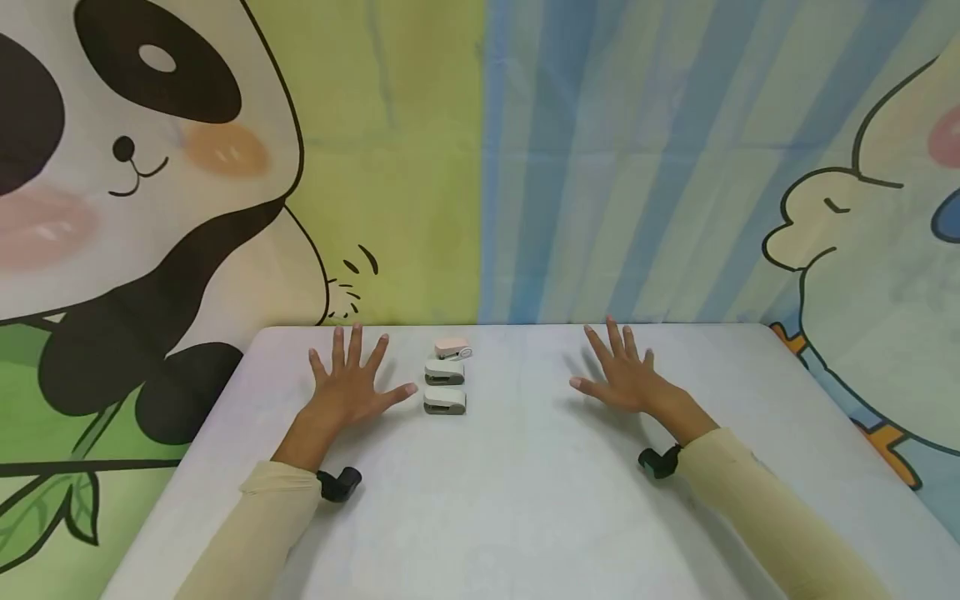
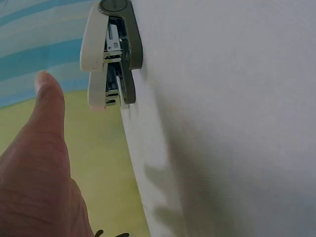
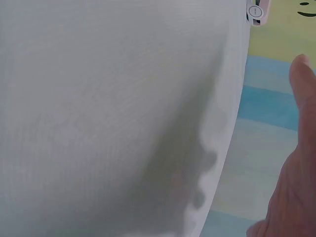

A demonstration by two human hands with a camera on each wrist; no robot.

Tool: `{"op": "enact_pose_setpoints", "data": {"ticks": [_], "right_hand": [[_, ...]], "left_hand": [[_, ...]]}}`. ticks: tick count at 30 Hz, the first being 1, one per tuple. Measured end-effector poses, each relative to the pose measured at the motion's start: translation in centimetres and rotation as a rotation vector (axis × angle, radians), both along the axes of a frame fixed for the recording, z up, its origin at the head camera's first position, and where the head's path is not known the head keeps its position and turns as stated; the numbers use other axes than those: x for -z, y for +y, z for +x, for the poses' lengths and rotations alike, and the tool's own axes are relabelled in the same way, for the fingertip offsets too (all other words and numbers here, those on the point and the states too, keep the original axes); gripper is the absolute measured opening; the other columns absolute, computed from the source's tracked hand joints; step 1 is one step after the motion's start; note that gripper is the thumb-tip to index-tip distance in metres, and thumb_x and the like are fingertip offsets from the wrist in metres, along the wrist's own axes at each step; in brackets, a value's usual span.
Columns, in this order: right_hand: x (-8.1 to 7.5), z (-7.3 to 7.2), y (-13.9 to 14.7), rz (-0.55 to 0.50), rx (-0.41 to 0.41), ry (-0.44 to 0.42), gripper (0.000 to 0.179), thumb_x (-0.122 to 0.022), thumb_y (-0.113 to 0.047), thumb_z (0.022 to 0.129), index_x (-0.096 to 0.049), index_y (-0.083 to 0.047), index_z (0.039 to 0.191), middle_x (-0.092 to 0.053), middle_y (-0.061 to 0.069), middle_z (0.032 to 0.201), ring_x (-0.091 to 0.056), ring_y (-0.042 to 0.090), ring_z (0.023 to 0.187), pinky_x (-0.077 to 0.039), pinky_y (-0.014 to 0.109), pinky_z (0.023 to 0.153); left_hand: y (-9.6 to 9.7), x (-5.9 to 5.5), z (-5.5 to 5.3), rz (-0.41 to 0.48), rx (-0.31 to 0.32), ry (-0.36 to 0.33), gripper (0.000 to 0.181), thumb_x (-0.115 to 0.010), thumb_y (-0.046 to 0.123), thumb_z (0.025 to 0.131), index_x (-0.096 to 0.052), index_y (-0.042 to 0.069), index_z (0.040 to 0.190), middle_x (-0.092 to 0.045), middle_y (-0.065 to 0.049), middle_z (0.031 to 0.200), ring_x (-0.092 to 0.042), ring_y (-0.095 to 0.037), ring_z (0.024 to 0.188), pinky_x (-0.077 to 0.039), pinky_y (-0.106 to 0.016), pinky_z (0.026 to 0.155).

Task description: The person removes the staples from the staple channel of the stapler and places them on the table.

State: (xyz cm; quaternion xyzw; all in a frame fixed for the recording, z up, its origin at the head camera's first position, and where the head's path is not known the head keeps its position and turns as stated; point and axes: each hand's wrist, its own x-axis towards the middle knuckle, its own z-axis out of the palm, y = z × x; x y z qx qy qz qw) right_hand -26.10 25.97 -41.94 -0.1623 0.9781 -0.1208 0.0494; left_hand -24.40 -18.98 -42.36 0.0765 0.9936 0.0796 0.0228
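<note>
Three small staplers lie in a column left of the table's middle: a pink stapler (image 1: 452,347) at the back, a white and grey stapler (image 1: 445,372) in the middle, and another white and grey stapler (image 1: 445,401) in front. My left hand (image 1: 347,387) is spread just left of them, its thumb pointing at the staplers without touching. In the left wrist view, the front stapler (image 2: 97,42) shows beyond the thumb. On the right side, my right hand (image 1: 622,375) is spread with straight fingers, holding nothing. The pink stapler (image 3: 257,11) peeks in at the top of the right wrist view.
The white table (image 1: 510,517) reaches back to a printed cloth (image 1: 585,167) with a panda and blue stripes. A black wrist camera (image 1: 341,484) sits on the left wrist, and another black camera (image 1: 658,462) on the right wrist.
</note>
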Motion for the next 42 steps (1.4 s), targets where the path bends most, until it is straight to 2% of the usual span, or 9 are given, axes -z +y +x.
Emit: {"op": "enact_pose_setpoints", "data": {"ticks": [5,10,13,18,23,27,32,37,42], "right_hand": [[-0.3,-0.5,-1.0,-0.180,-0.110,0.004,0.091,-0.052,-0.061,0.092,-0.004,-0.019,0.157,0.016,0.015,0.159,0.004,0.044,0.144,-0.013,0.070,0.104],[-0.3,-0.4,-2.7,-0.398,-0.161,0.041,0.069,-0.062,-0.046,0.093,-0.041,-0.008,0.147,-0.032,0.015,0.153,-0.038,0.036,0.135,-0.034,0.056,0.103],[-0.2,-0.3,-4.0,-0.529,-0.168,0.061,0.046,-0.067,-0.032,0.093,-0.061,-0.004,0.129,-0.057,0.010,0.132,-0.060,0.028,0.109,-0.050,0.045,0.087],[0.0,-0.3,-6.3,-0.622,-0.145,0.066,0.029,-0.068,-0.025,0.093,-0.070,-0.006,0.116,-0.068,0.000,0.105,-0.062,0.018,0.081,-0.050,0.035,0.064],[0.3,-0.1,-8.9,-0.638,-0.166,-0.010,0.027,-0.068,-0.023,0.093,-0.071,-0.005,0.114,-0.068,-0.001,0.094,-0.061,0.015,0.078,-0.049,0.032,0.064],[0.6,0.1,-10.7,-0.634,-0.212,-0.064,0.026,-0.069,-0.020,0.092,-0.071,-0.003,0.113,-0.067,-0.001,0.094,-0.062,0.015,0.081,-0.051,0.031,0.068],[1.1,0.4,-12.2,-0.659,-0.297,-0.094,0.028,-0.071,-0.017,0.091,-0.069,-0.001,0.114,-0.068,0.005,0.105,-0.062,0.016,0.094,-0.052,0.030,0.078],[1.0,0.9,-13.2,-0.678,-0.388,-0.093,0.031,-0.072,-0.017,0.090,-0.067,0.001,0.115,-0.066,0.013,0.111,-0.061,0.023,0.100,-0.052,0.037,0.081],[0.7,1.8,-13.8,-0.663,-0.451,-0.089,0.031,-0.073,-0.017,0.089,-0.068,-0.001,0.115,-0.068,0.010,0.109,-0.062,0.026,0.099,-0.051,0.041,0.081]], "left_hand": [[0.7,-0.6,-0.1,0.037,0.056,0.038,0.114,-0.045,0.088,0.073,-0.019,0.015,0.156,0.012,-0.024,0.158,0.019,-0.044,0.141,0.008,-0.071,0.102],[1.5,-0.3,0.4,0.115,0.102,0.020,0.109,-0.057,0.082,0.072,-0.036,0.009,0.150,-0.006,-0.027,0.157,0.001,-0.048,0.142,-0.007,-0.069,0.105],[1.7,0.0,0.4,0.180,0.121,0.005,0.094,-0.064,0.073,0.076,-0.051,0.004,0.139,-0.032,-0.027,0.149,-0.024,-0.046,0.137,-0.026,-0.063,0.103],[2.0,0.4,0.0,0.355,0.201,-0.039,0.062,-0.078,0.046,0.079,-0.065,0.000,0.119,-0.062,-0.017,0.114,-0.054,-0.033,0.108,-0.044,-0.049,0.091],[2.8,1.2,-0.3,0.506,0.311,-0.086,0.048,-0.082,0.022,0.079,-0.066,0.001,0.120,-0.064,-0.005,0.098,-0.056,-0.022,0.089,-0.046,-0.041,0.081],[3.8,2.1,-0.3,0.590,0.318,-0.118,0.029,-0.079,0.010,0.081,-0.069,0.004,0.108,-0.061,-0.001,0.090,-0.053,-0.017,0.081,-0.045,-0.035,0.073],[5.2,2.5,0.0,0.613,0.309,-0.111,0.019,-0.077,0.006,0.082,-0.068,0.005,0.098,-0.057,-0.001,0.084,-0.049,-0.015,0.075,-0.041,-0.031,0.066],[6.7,2.5,0.7,0.606,0.384,-0.130,0.019,-0.078,0.009,0.082,-0.069,0.004,0.099,-0.056,0.001,0.080,-0.049,-0.013,0.072,-0.042,-0.029,0.063],[7.9,2.3,1.2,0.591,0.419,-0.150,0.019,-0.080,0.012,0.081,-0.068,0.006,0.094,-0.054,0.002,0.075,-0.049,-0.011,0.067,-0.041,-0.027,0.059]]}}
